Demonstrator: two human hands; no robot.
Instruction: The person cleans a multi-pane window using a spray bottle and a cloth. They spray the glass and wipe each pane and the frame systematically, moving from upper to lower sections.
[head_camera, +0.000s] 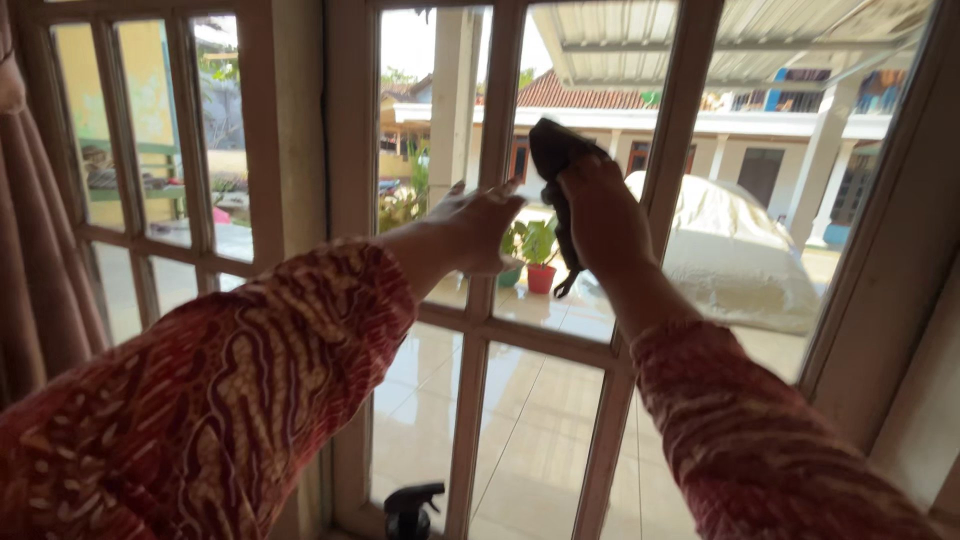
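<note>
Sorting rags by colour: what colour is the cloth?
Dark, nearly black cloth, held by the right hand against the pane; head view.

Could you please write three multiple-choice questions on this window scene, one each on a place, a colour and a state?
1. Where is the spray bottle? A) on a shelf B) low by the window frame C) in a hand
2. What colour is the cloth? A) white B) yellow C) dark
3. How is the left hand? A) flat against a window bar B) in a fist C) holding a cup

Key: 1 B, it stands at the bottom edge. 2 C, it looks nearly black. 3 A, fingers spread; the right hand grips the cloth.
</note>
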